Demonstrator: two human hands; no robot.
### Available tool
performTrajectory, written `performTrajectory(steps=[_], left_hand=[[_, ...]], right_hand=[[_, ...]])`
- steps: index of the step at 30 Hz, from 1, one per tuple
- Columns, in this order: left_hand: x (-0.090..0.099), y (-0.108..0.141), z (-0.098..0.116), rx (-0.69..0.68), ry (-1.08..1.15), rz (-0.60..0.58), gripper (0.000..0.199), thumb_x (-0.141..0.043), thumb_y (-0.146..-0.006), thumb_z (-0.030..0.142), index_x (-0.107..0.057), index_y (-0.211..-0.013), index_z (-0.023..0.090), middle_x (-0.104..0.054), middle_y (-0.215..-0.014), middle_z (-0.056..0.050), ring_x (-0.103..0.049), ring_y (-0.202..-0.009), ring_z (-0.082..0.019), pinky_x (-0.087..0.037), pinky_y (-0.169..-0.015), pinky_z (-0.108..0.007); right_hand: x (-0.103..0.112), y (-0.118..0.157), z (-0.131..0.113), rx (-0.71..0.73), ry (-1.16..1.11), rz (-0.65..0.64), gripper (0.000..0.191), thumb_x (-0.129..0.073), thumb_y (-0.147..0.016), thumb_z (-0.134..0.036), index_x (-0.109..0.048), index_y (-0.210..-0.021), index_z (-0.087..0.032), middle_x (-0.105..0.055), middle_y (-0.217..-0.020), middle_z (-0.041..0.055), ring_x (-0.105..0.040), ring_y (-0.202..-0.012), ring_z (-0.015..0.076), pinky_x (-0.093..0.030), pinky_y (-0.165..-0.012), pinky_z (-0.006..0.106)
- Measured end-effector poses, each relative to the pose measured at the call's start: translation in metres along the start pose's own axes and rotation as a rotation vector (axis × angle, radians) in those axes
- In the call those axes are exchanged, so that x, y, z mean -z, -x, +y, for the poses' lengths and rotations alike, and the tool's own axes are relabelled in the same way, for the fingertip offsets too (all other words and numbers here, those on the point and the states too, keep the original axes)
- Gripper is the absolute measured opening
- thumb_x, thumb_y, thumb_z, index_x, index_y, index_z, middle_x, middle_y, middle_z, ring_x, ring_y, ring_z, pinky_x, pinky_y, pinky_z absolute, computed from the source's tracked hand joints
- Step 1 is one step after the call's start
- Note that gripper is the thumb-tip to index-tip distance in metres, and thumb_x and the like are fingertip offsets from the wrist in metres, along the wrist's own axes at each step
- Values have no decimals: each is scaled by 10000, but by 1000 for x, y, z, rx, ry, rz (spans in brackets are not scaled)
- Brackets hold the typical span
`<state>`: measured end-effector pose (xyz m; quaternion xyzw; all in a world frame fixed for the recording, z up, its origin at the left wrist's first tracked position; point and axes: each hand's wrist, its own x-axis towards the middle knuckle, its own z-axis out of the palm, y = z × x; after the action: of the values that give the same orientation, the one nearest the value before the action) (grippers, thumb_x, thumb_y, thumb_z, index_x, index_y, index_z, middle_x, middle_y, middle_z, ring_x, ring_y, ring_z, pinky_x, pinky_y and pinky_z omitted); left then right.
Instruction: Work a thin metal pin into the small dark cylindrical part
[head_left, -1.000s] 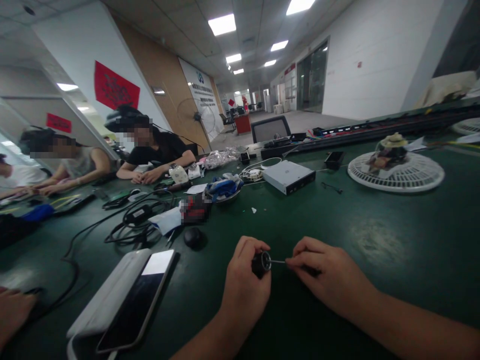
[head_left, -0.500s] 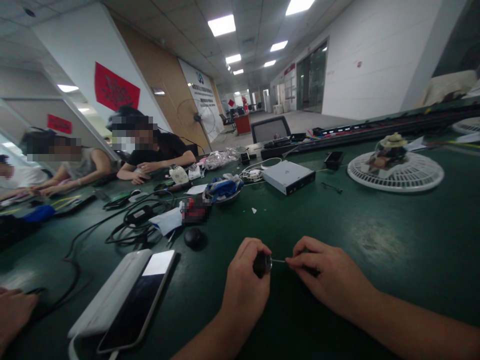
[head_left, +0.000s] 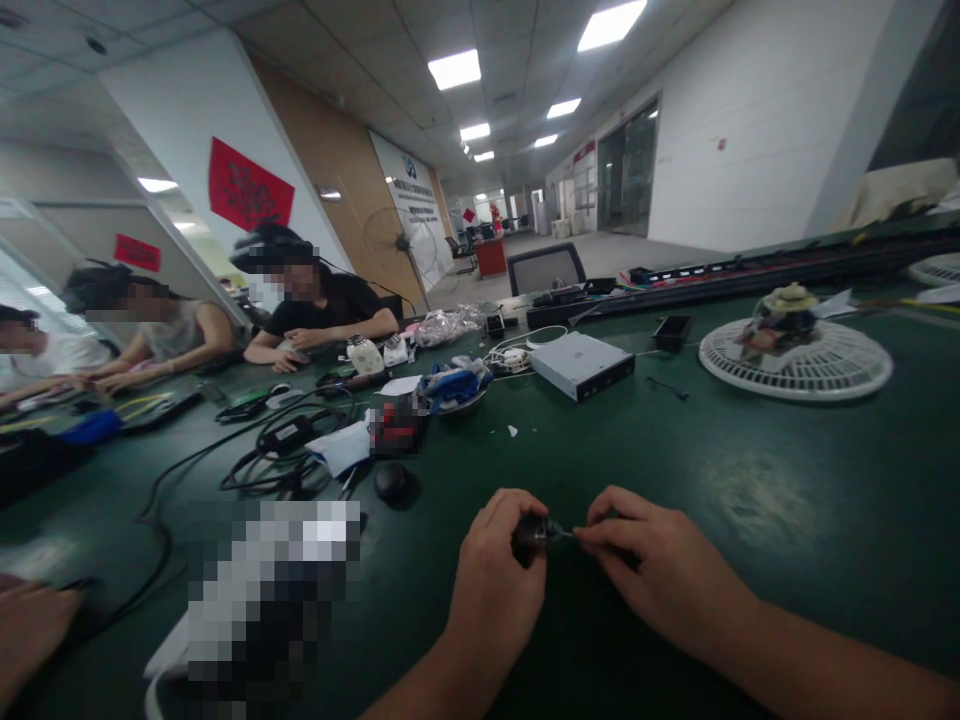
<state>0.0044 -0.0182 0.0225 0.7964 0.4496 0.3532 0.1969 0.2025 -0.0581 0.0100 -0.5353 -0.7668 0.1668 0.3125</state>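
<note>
While the left hand (head_left: 495, 590) closed around a small black knob (head_left: 529, 538), the right hand (head_left: 660, 565) pinched a thin metal pin (head_left: 564, 534), its long axis running sideways to the knob's end, above the near edge of the green bench (head_left: 750, 480).

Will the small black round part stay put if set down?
The small black round part in the left hand looks cylindrical, so it would probably roll if laid on its side on the smooth green mat. Stood on its flat end, it looks squat enough to stay put. The thin metal pin in the right hand may bend easily.
</note>
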Motion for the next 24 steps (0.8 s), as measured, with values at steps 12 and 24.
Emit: performTrajectory(steps=[12, 24], left_hand=[[-3, 1, -5, -10, 7, -35, 386, -577, -737, -35, -653, -1007, 230, -695, -1019, -15, -651, -967, -218, -531, -867, -414], [-3, -2, -8, 102, 30, -11, 350, -585, -891, 101, -608, -1213, 237, -667, -1157, -35, -633, -1070, -209, -515, -960, -417]], right_hand=[[3, -3, -3, -85, -24, -31, 266, -533, -945, -165, -703, -1107, -292, -692, -1011, -16, -668, -877, 164, -502, -750, 320], [4, -2, -2, -163, 67, 82, 125, -529, -928, -223, -631, -992, -257, -659, -833, -14, -617, -709, 167, -463, -631, 322]])
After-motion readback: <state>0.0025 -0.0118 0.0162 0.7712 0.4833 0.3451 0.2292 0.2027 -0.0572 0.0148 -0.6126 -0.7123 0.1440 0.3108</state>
